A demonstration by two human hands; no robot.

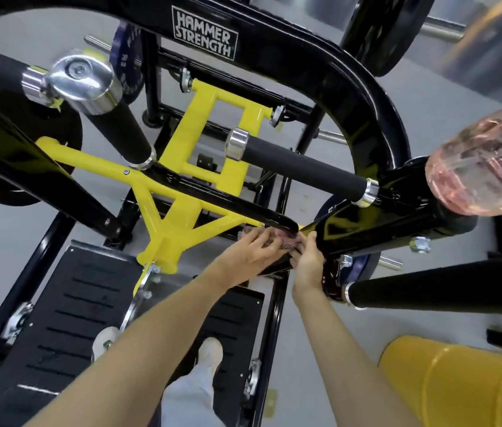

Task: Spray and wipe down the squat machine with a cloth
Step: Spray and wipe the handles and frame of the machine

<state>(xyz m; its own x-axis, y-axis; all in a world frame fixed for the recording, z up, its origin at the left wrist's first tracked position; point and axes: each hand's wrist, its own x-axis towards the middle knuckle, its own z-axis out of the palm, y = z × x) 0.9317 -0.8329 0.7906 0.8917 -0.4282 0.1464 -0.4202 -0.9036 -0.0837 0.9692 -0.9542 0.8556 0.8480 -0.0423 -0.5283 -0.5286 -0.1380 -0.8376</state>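
The squat machine [329, 78] is a black curved frame with yellow struts [181, 192] and padded black handles. A pinkish checked cloth [277, 241] is bunched against the end of a black tube at the centre. My left hand [249, 254] lies flat on the cloth, fingers spread. My right hand [308, 263] grips the cloth's right side with its fingertips, beside the black frame arm. A clear bottle of pink liquid [483, 167] lies on its side on the frame at the right, held by neither hand.
A black ribbed footplate [68, 328] lies below, with my shoes [209, 349] on it. A padded handle [446, 285] juts in from the right and another [302, 164] crosses the middle. A yellow pad [459, 383] is at the lower right. Weight plates hang left and top.
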